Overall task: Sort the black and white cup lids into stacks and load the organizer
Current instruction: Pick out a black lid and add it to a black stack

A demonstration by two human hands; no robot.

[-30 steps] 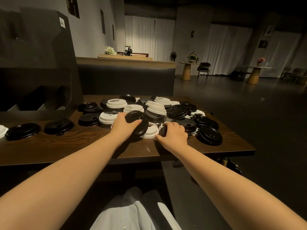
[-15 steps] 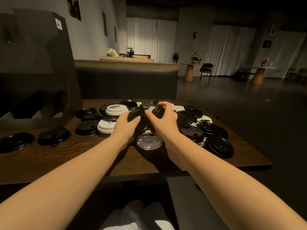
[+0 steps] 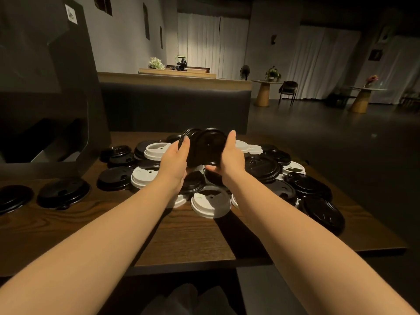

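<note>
Lifting clear of the pile, both hands have come up since a moment ago: the left hand [image 3: 173, 161] and right hand [image 3: 229, 155] now press 2 black lids [image 3: 205, 146] together, tilted on edge above the heap. That looks like the start of a black stack. The mixed lids [image 3: 211, 203] still litter the desk [image 3: 181, 235], and the organizer [image 3: 52, 87] at left stands well apart, not yet loaded.

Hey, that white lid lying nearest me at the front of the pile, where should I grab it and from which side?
Take the white lid by its outer rim, coming from above and from the near side. It lies flat, dome up, on the table, and its near edge is bare; black lids crowd the far side.
</note>
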